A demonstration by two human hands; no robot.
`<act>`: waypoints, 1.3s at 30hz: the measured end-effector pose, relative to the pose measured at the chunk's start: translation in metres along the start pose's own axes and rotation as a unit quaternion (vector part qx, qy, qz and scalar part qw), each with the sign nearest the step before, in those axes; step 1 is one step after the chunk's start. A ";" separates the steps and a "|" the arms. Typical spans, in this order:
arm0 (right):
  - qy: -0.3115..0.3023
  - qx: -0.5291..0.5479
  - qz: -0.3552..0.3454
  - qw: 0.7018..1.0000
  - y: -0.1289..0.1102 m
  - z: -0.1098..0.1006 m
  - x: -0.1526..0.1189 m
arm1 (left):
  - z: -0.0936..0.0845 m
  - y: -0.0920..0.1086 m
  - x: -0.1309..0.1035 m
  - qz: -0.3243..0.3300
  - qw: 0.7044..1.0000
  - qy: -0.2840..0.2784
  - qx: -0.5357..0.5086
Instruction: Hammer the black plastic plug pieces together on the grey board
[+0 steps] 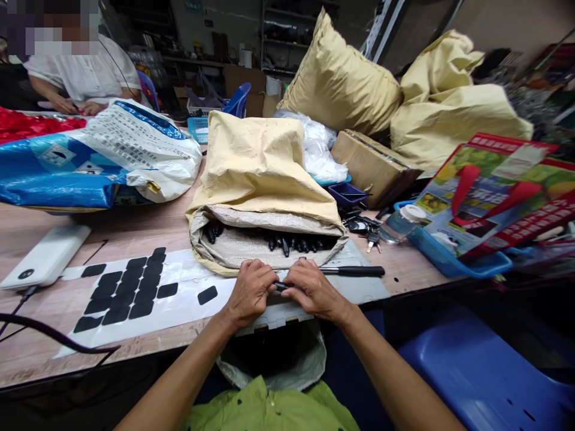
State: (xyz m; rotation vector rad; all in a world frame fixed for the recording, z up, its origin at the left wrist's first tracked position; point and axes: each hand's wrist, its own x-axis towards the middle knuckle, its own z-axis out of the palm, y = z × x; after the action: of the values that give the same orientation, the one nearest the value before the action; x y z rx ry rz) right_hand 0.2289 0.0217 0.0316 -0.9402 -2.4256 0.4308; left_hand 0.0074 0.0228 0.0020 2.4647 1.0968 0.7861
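Between my two hands is a small black rod-like piece (281,286), mostly covered by fingers. My left hand (252,290) is closed around its left end, and my right hand (314,286) pinches the right end. Just beyond them lies a yellow woven sack (269,191), its mouth turned toward me. Several black, pointed pieces (286,245) show inside the opening. A tool with a black handle (359,271) and a metal shaft rests to the right of my right hand. Left of my hands, a white sheet (188,314) carries several black rounded stickers (144,293).
A white power bank (47,256) with a cable sits at left, near a blue-and-white bag (148,152). Keys (372,239), a clear jar (402,224) and a blue basket (449,257) stand at right. Below hangs an open sack (314,353). A person (85,75) sits across the table.
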 end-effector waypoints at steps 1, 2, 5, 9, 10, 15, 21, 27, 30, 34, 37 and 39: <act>-0.001 -0.006 0.001 1.000 -0.001 -0.001 -0.001 | 0.000 0.000 0.000 -0.002 1.000 -0.001 0.004; -0.002 -0.012 0.002 1.000 -0.002 -0.003 -0.001 | 0.000 0.001 0.000 -0.003 1.000 -0.003 0.008; -0.005 -0.041 0.009 0.999 -0.005 -0.007 -0.002 | -0.001 0.002 0.001 -0.006 1.000 -0.005 0.020; -0.013 -0.092 0.008 0.996 -0.009 -0.004 0.001 | -0.001 0.004 0.002 -0.004 0.999 -0.010 0.030; -0.010 -0.099 0.006 0.995 -0.009 0.000 0.002 | -0.001 0.004 0.002 -0.006 0.999 -0.009 0.031; 0.047 -0.083 0.011 0.995 -0.010 0.019 0.008 | 0.000 0.004 0.000 -0.017 0.999 0.012 0.024; 0.044 -0.064 0.034 0.996 -0.010 0.015 0.009 | 0.000 0.002 0.001 -0.036 0.999 0.019 0.018; 0.076 -0.045 0.070 0.994 -0.006 -0.008 -0.005 | -0.001 0.002 0.002 -0.047 0.999 0.014 0.015; 0.098 -0.051 0.089 0.990 -0.002 -0.016 -0.015 | -0.001 0.002 0.002 -0.048 0.999 0.009 0.019; 0.113 -0.072 0.107 0.985 0.005 -0.025 -0.028 | -0.001 0.002 0.002 -0.052 0.998 0.012 0.025; 0.133 -0.103 0.142 0.976 0.015 -0.036 -0.038 | -0.002 0.005 0.003 -0.063 0.997 0.017 0.027; 0.141 -0.131 0.173 0.966 0.025 -0.044 -0.046 | -0.002 0.007 0.004 -0.075 0.997 0.017 0.027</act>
State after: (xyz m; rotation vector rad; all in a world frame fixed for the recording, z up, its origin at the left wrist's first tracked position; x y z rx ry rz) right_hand 0.2960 0.0120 0.0408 -1.4433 -2.0929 0.0813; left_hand 0.0126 0.0214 0.0091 2.3860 1.3163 0.7653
